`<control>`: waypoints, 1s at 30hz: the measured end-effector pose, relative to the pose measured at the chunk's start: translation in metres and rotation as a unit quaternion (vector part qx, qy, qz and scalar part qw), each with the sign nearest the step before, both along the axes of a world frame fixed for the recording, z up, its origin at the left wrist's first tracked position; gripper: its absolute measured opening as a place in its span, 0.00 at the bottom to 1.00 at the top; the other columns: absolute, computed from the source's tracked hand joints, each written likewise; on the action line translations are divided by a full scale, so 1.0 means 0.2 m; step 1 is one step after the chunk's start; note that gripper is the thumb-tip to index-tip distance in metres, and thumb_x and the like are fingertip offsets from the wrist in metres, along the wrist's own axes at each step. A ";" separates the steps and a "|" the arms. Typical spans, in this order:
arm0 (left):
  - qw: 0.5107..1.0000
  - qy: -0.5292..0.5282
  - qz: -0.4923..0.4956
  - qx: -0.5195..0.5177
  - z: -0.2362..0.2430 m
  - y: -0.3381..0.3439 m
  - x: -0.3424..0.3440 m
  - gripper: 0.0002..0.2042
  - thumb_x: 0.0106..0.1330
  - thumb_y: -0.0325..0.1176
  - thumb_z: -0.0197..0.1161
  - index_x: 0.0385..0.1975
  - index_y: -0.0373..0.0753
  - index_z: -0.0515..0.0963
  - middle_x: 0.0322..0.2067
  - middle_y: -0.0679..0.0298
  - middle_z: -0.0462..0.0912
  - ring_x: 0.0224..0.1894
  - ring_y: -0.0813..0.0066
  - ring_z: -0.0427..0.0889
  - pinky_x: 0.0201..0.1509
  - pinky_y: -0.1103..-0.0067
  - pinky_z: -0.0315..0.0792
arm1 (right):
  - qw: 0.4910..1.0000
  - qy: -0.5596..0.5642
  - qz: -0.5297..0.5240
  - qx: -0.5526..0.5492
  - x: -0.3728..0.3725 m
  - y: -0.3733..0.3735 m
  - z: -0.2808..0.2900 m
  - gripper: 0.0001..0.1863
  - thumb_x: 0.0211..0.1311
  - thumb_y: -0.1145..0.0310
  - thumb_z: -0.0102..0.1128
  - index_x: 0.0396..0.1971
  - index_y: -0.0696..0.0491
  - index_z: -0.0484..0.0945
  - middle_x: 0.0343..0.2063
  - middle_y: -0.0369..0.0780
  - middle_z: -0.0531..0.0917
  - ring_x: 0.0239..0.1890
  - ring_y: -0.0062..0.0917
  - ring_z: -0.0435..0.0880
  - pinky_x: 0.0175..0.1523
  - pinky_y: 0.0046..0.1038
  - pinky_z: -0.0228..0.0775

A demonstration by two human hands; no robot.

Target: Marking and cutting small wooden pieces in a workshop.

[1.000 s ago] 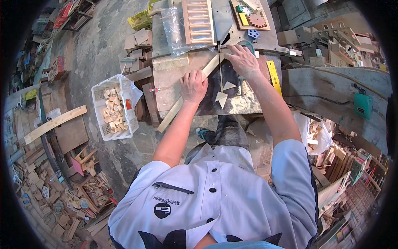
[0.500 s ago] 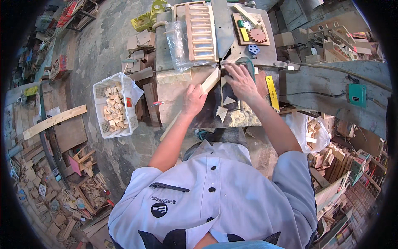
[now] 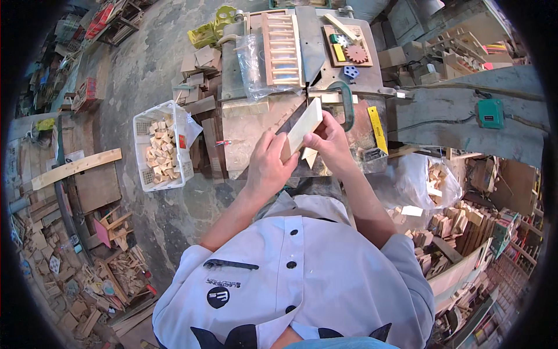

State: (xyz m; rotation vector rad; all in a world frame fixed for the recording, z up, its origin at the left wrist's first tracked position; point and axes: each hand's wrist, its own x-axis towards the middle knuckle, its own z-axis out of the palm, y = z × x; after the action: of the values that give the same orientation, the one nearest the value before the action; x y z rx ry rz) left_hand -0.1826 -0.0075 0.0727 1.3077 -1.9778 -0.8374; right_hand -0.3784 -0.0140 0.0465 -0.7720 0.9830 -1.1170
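Wood strip [image 3: 303, 131], seemingly unfinished, sits in the closed grip of left hand [image 3: 268, 161] and right hand [image 3: 330, 142], while wooden blocks [image 3: 163, 152] (apparently done) lie in the crate [image 3: 138, 145].

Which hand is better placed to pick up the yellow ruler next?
Probably the right hand: it's nearer the yellow ruler than the left hand, though both hold the wooden strip.

I'm in a woodworking shop; offcuts [image 3: 129, 272] lie heaped around me; a crate [image 3: 185, 167] holds small wood blocks [image 3: 163, 151].
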 end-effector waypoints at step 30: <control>0.997 0.047 0.015 0.066 0.41 0.78 0.87 0.17 0.63 0.29 0.70 0.50 0.33 0.79 0.40 0.54 0.80 0.38 0.56 0.82 0.43 0.68 0.77 | 0.961 -0.249 -0.029 -0.120 0.13 0.22 0.28 0.35 0.63 0.61 0.77 0.67 0.53 0.70 0.50 0.39 0.84 0.50 0.26 0.87 0.53 0.30 0.87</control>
State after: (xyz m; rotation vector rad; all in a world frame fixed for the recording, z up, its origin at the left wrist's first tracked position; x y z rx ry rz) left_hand -0.0086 0.1476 0.1556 1.3445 -1.8518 -1.0114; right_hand -0.3532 0.0292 0.1033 -0.6087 0.4518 -1.4110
